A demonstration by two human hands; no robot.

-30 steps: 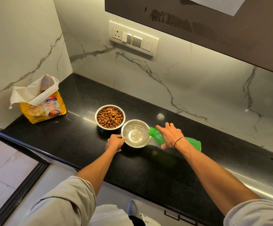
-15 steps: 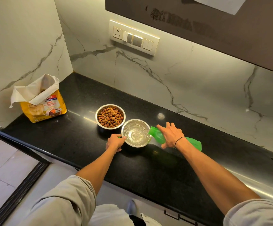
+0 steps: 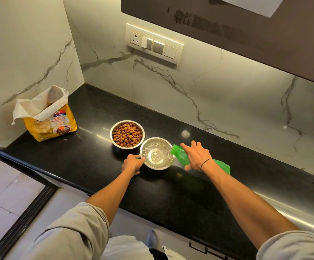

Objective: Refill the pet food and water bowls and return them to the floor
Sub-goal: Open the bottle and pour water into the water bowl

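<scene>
At the frame's centre, 2 steel bowls stand touching on the black counter [image 3: 88,147]. The food bowl [image 3: 127,134], upper left of the pair, is full of kibble. The water bowl [image 3: 157,153] holds rippling water. The right hand [image 3: 196,156] grips a green bottle [image 3: 182,156] tipped over, its mouth at the water bowl's right rim. The left hand [image 3: 132,164] curls at that bowl's left edge, a bit of green showing in its fingers. An open yellow food bag [image 3: 49,117] stands at left.
</scene>
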